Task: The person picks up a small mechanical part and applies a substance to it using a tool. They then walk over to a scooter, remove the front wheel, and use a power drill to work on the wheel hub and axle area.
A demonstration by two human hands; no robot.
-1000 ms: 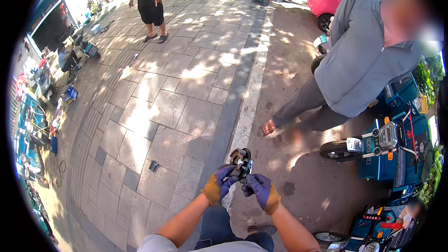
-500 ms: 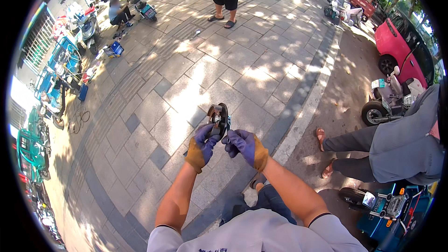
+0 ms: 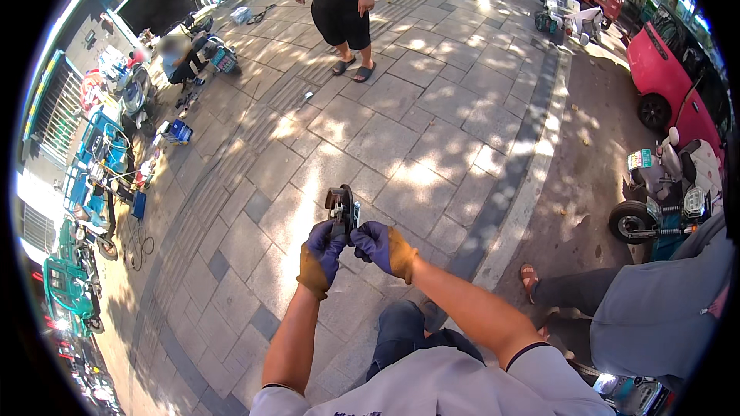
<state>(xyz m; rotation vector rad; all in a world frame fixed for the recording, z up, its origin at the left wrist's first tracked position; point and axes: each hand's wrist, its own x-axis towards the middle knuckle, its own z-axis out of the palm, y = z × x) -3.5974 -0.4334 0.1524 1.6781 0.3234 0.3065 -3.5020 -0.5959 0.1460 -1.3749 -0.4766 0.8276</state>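
Held out before me is a drum brake assembly (image 3: 339, 202), a dark round plate with curved metal brake shoes. My left hand (image 3: 322, 254), in a purple and ochre work glove, is closed around its lower end. My right hand (image 3: 383, 248), gloved alike, has its fingers pinched together against the lower right side of the plate. What sits between those fingertips, if anything, is hidden. A small light-blue and silver part shows on the plate's right side, just above the right fingers.
A person in black (image 3: 339, 0) stands ahead on the paving. At right, another person in grey (image 3: 663, 300) stands close, near a parked scooter (image 3: 655, 208) and a pink car (image 3: 678, 85). Tricycles and a blue box (image 3: 179, 132) line the left; someone sits farther back.
Both hands and the brake assembly have shifted slightly left and down in view. My right fingers are closer against the plate. The standing person in black appears nearer and farther left.
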